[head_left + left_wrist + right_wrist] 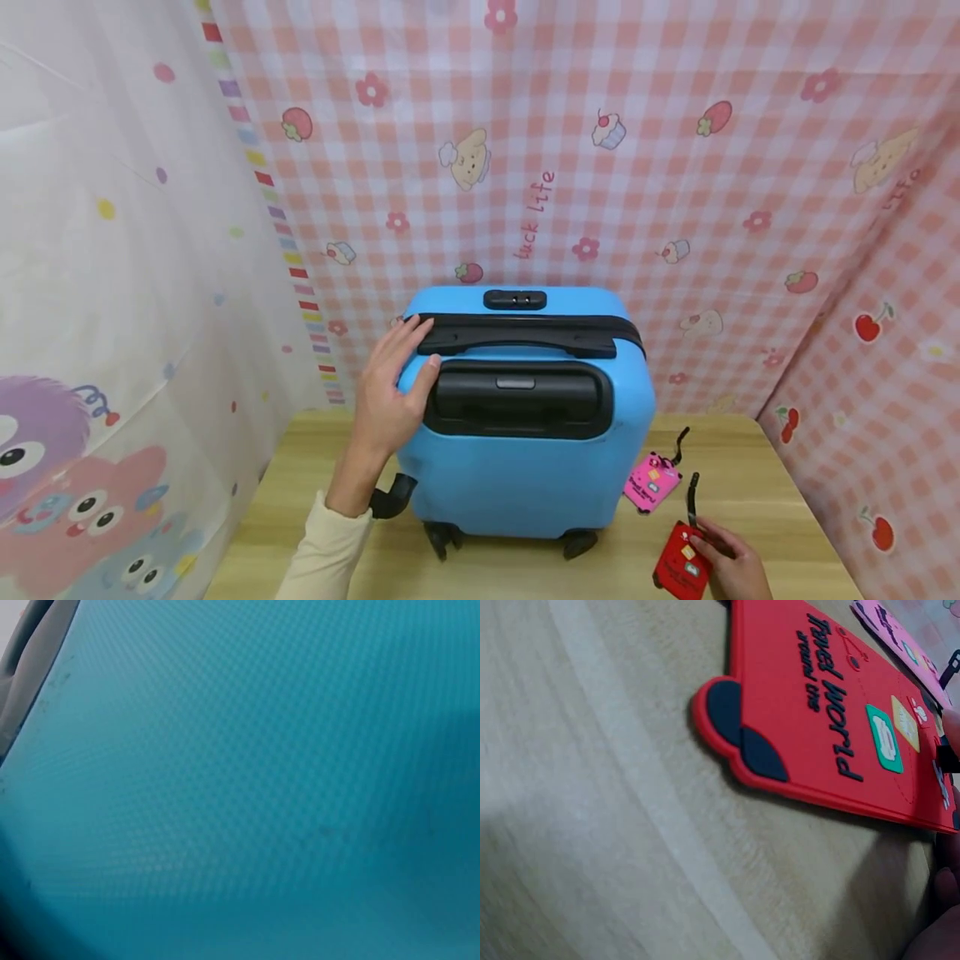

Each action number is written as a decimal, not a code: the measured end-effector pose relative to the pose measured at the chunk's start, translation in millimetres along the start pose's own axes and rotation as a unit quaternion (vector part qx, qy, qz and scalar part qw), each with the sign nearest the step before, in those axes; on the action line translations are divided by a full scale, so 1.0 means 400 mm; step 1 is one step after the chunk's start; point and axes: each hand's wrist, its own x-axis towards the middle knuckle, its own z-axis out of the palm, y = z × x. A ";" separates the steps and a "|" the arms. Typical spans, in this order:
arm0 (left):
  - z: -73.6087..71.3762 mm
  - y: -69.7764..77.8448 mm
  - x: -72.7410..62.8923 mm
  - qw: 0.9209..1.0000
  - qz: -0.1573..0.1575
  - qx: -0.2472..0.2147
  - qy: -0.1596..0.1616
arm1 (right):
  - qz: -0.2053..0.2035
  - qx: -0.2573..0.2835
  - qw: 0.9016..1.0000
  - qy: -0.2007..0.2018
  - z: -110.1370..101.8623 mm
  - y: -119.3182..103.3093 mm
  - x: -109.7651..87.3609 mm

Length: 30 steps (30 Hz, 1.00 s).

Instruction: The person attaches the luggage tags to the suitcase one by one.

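Note:
A blue hard-shell suitcase [517, 483] stands upright in the head view, its black handles facing me. My left hand [390, 396] rests on its upper left corner, fingers extended beside the black carry handle [517, 335]. Only the suitcase's blue textured shell [255, 765] fills most of the left wrist view. At the lower right, my right hand [731, 558] pinches a red luggage tag [684, 560] by its strap end, thumb on top. The right wrist view shows the red tag's lettered face [817, 712] just over the table. A pink luggage tag [652, 482] lies beside the suitcase.
The suitcase stands on a wood-patterned table [300, 500]. Behind it hangs a pink checked cloth [540, 167], with a white printed curtain [135, 275] on the left. A black curved piece [393, 497] juts from the suitcase's lower left side.

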 end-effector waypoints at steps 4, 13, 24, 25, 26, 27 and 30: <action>0.000 0.001 0.001 1.000 0.001 0.002 0.000 | 0.026 0.029 0.999 -0.003 0.001 0.007 0.005; -0.002 0.002 -0.002 1.000 -0.003 0.002 0.001 | 0.049 0.025 0.998 -0.004 0.007 0.006 0.019; 0.001 0.003 -0.002 1.000 -0.008 -0.003 -0.006 | 0.025 0.031 0.999 0.003 -0.010 -0.008 0.011; 0.001 0.002 -0.003 1.000 -0.009 -0.002 -0.006 | 0.018 0.027 0.999 -0.001 -0.012 -0.010 0.010; 0.001 0.002 -0.004 1.000 -0.010 -0.002 -0.005 | 0.012 0.025 1.000 -0.003 -0.014 -0.012 0.009; 0.000 0.001 -0.005 1.000 -0.011 -0.001 -0.005 | 0.008 0.025 1.000 -0.004 -0.016 -0.015 0.008; -0.001 0.001 -0.004 1.000 -0.011 -0.002 -0.005 | 0.001 0.017 1.000 -0.004 -0.023 -0.022 0.004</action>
